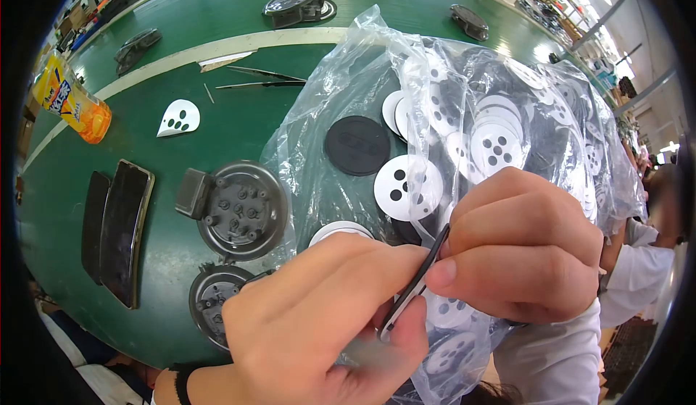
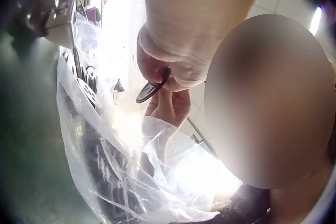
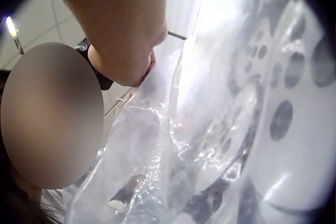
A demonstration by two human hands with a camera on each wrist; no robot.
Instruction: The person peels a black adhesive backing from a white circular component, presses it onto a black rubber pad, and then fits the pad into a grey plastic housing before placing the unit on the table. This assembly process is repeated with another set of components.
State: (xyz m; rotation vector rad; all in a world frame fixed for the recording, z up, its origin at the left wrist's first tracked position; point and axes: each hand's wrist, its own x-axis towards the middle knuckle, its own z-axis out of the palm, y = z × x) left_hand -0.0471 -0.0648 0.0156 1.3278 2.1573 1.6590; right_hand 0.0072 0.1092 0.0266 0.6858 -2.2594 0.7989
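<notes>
Seen nearly edge-on in the head view, a thin dark disc (image 1: 413, 289) with a pale layer along it is pinched between both hands. My left hand (image 1: 319, 318) grips its lower part, and my right hand (image 1: 522, 249) pinches its upper end with thumb and curled fingers. The left wrist view shows the disc (image 2: 148, 92) between my left hand (image 2: 176, 58) and my right hand (image 2: 170, 106). Below the hands lies a clear plastic bag (image 1: 304, 137) with white discs (image 1: 496, 146) with dark holes. In the right wrist view, the bag covers much of the picture; the disc is hidden.
A black disc (image 1: 357, 145) and a loose white disc (image 1: 408, 188) lie around the bag. Two round grey housings (image 1: 243, 209), a phone-like dark slab (image 1: 128, 231), tweezers (image 1: 264, 82), a cut white piece (image 1: 179, 118) and an orange drink bottle (image 1: 72, 104) are on the green table.
</notes>
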